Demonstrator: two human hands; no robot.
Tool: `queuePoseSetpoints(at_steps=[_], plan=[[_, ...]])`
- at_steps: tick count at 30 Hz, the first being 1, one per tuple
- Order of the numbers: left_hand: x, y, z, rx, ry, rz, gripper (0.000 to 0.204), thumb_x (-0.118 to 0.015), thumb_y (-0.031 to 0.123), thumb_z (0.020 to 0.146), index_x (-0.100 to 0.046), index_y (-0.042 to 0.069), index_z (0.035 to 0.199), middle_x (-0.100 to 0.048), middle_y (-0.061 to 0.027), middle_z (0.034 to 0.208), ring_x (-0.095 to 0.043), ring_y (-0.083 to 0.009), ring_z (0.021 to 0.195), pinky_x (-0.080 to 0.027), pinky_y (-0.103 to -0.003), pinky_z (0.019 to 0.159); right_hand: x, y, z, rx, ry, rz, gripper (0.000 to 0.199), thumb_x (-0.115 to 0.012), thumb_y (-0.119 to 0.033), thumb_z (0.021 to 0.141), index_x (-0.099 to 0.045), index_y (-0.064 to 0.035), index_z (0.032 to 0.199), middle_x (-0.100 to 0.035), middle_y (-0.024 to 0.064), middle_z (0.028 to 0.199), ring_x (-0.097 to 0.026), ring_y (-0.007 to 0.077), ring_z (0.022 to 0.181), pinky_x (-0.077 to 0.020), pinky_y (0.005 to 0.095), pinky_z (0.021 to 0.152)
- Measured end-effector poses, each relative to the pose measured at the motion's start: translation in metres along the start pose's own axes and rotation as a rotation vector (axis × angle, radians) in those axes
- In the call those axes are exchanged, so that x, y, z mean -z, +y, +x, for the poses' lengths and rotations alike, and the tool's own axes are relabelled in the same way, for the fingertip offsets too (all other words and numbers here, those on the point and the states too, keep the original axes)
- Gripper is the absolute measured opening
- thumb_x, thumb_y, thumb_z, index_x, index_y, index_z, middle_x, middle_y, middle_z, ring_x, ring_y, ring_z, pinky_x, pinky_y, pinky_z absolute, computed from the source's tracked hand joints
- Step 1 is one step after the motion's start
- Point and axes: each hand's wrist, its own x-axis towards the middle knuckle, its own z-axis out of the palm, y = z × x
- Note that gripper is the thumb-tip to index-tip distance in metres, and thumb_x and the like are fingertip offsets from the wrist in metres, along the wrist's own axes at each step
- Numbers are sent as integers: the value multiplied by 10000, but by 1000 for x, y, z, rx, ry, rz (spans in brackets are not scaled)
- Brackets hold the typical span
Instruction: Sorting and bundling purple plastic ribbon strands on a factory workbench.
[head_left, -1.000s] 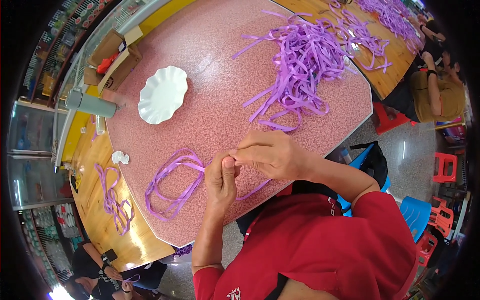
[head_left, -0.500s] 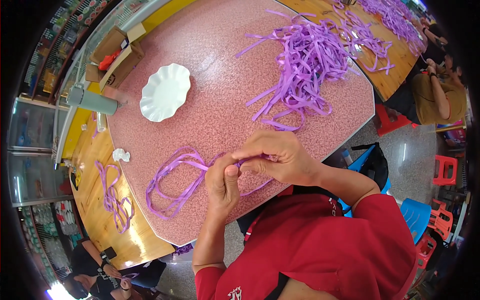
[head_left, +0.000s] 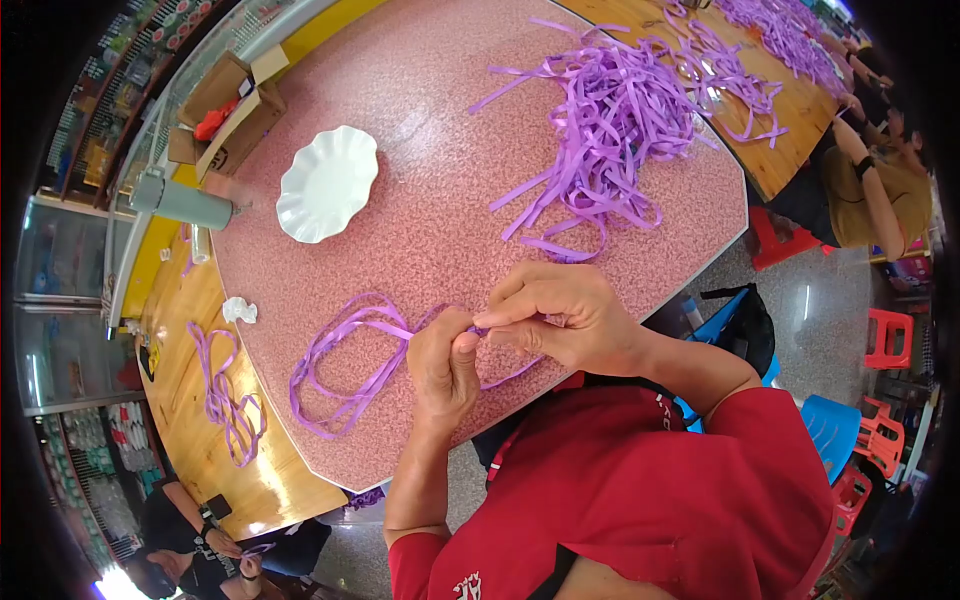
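Over the near edge of the pink table my two hands meet on one purple ribbon. My left hand is closed round it, thumb pressed against the fingers. Its looped part lies flat on the table to the left of that hand. Thumb and fingertips of my right hand pinch the ribbon just beside the left thumb. A strand runs out below the right hand toward the table edge. The exact spot between the fingertips is mostly hidden. Beyond my right hand lies a big tangled heap of purple ribbons.
A white scalloped plate, a crumpled tissue, a grey-green bottle and an open cardboard box stand or lie leftward. More ribbon rests on the wooden table. Co-workers sit at far right and lower left. Red stools stand at right.
My right fingers have shifted slightly and bunched closer at the pinch beside the left thumb. My left hand stays nearly in place. The co-worker at right has moved an arm.
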Motion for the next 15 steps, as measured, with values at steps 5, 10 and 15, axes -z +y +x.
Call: queuePoseSetpoints(at_steps=[5, 10, 15], plan=[[2, 0, 1, -84, 11, 63, 258, -534, 267, 1008, -590, 19, 968, -591, -121, 743, -566, -283, 581, -407, -384, 509, -4, -8, -3, -547, 18, 606, 147, -676, 1, 901, -706, 15, 1045, -661, 62, 931, -614, 101, 716, -512, 254, 612], [2, -5, -5, -108, 20, 48, 264, -534, 272, 1008, -599, 20, 963, -619, -124, 765, -598, -291, 613, -435, -380, 539, -4, 1, -5, -446, -40, 603, 149, -675, -16, 907, -705, 10, 1051, -662, 64, 932, -614, 98, 700, -508, 244, 599], [1, -5, -8, -142, 84, 98, 261, -528, 268, 1012, -590, 21, 954, -617, -121, 760, -604, -291, 614, -445, -376, 547, -4, -8, -4, -467, -36, 574, 146, -674, -19, 910, -709, -6, 1051, -663, 60, 934, -611, 85, 692, -493, 227, 576]])
